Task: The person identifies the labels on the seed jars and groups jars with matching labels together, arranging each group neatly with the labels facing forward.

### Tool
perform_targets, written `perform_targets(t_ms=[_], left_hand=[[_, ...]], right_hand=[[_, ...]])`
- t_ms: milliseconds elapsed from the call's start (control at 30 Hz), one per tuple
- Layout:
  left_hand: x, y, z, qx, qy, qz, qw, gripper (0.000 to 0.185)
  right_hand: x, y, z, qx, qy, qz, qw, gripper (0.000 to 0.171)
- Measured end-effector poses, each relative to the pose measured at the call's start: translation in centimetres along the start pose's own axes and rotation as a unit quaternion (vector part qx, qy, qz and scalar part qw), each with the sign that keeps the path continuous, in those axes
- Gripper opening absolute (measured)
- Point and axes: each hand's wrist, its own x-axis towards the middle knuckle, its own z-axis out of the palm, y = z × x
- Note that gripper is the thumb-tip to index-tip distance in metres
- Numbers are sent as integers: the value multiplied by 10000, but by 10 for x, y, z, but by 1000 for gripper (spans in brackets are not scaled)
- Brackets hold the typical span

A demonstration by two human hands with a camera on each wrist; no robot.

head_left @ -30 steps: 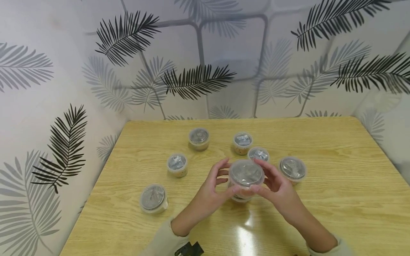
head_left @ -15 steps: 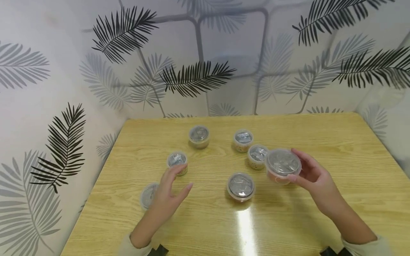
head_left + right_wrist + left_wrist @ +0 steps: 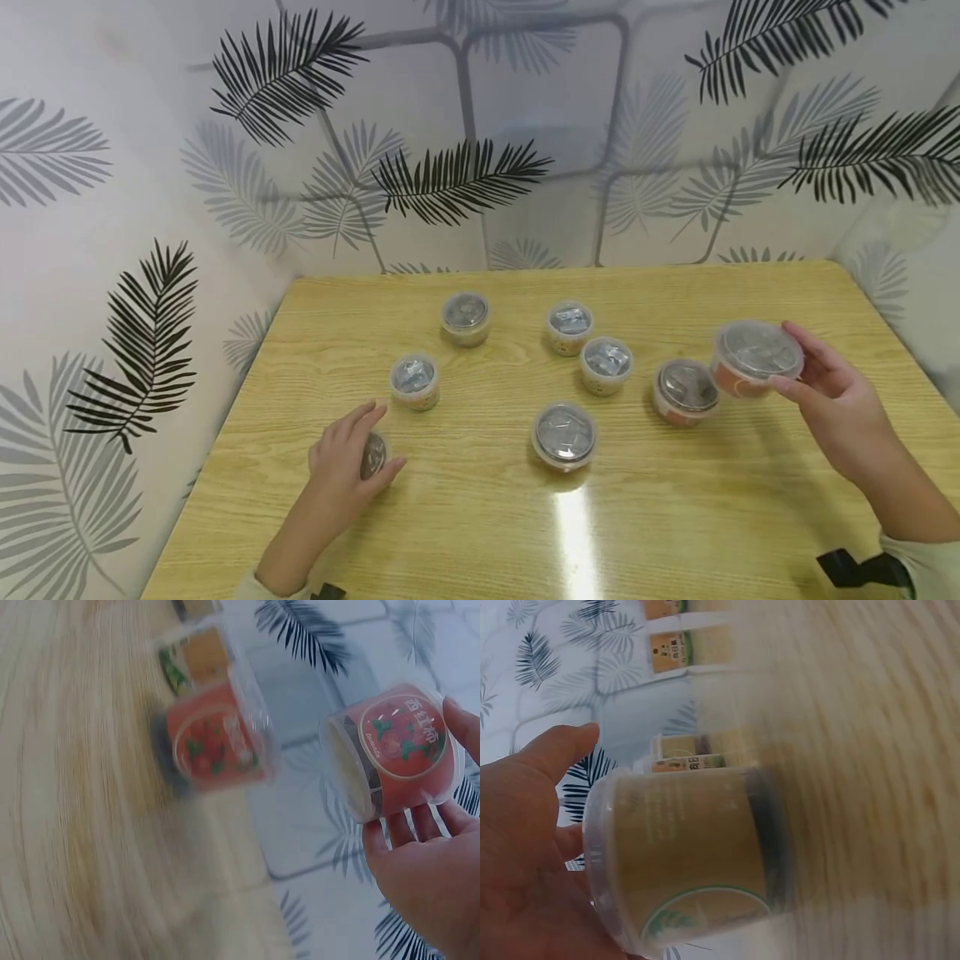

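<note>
From the head view, the right hand holds a red cup aloft near another red cup on the bench; they could knock together. At the left wrist, the left hand wraps a green cup, which might tip. At the right wrist, fingertips only cradle the cup; it may slip.

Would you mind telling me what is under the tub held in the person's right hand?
The red-labelled tub is lifted in the right hand, with bare wooden table below it. Its underside is hidden, and its contents cannot be made out.
</note>
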Motion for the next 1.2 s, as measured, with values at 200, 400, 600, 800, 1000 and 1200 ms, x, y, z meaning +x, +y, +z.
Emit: perform_targets(t_ms=[200,400,600,800,1000,1200], left_hand=[[-4,-5,2,298,-43,-92,9995,66],[-6,-6,2,254,-71,-118,9996,60],[-6,-5,4,237,-11,-75,9997,59],[-6,-6,4,226,84,-1,9997,58],[-6,-5,7,299,128,-71,9994,54],[-6,-3,10,373,159,-63,9992,53]], right_hand=[[0,9,-44,129,180,12,9998,64],[-7,21,-95,637,372,205,9971,64],[-19,31,-145,990,592,375,9926,65],[-24,35,-182,2100,356,117,9770,60],[-31,38,-194,1502,429,52,9877,68],[-33,37,-202,1212,618,173,9905,70]])
